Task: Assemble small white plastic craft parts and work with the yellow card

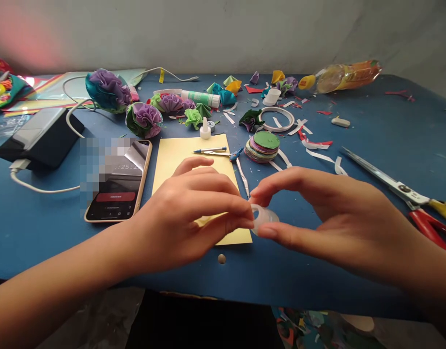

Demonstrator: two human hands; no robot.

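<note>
Between my two hands is a small translucent white bottle-like piece (267, 216) with a round opening on its left side. My right hand (339, 213) grips it between thumb and forefinger. The thumb and fingertips of my left hand (193, 208) pinch its left edge; the other fingers are partly raised. Under my left hand lies a sheet of yellow paper (172, 155). A white nozzle cap (205, 130) stands at the sheet's top edge. Just beyond my hands lie a compass (236, 155) and a mechanical pencil (210, 150), near a stack of paper circles (262, 146).
A phone (121, 184) and a black box (39, 138) with a cable are on the left. Folded paper flowers (108, 92), a glue stick (201, 98), a tape ring (278, 119) and a bottle (341, 77) lie behind. Scissors (397, 184) rest at right; a small round bead (222, 259) sits in front.
</note>
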